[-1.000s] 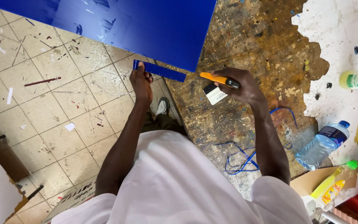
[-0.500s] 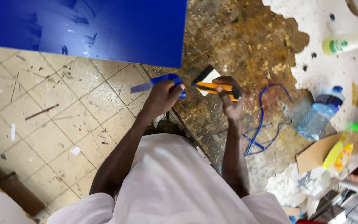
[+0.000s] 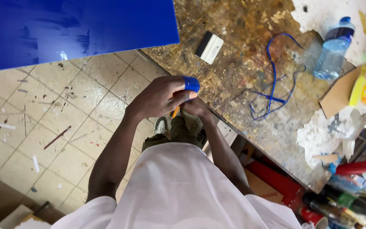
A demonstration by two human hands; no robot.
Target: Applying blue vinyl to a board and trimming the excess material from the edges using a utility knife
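My left hand [image 3: 159, 97] is closed around a blue strip [image 3: 191, 83] that is bunched up between its fingers. My right hand [image 3: 196, 108] sits just under it, mostly hidden, gripping an orange-handled knife [image 3: 174, 112] of which only a short orange tip shows. Both hands are held together in front of my body, at the edge of the stained workbench [image 3: 242, 68]. A large blue sheet [image 3: 73, 29] lies across the upper left, its corner on the bench. A white and black squeegee [image 3: 209, 47] rests on the bench beyond my hands.
Thin blue trimmings [image 3: 274, 80] curl on the bench. A plastic water bottle [image 3: 334, 48], cardboard [image 3: 339, 91], a yellow bottle [image 3: 363, 89] and crumpled paper [image 3: 325, 135] are at the right. Tiled floor [image 3: 43, 127] with scraps lies on the left. Boxes and cans sit under the bench.
The squeegee was left on the bench. My hands pulled back toward my body and came together, and the blue strip is now bunched in my left hand.
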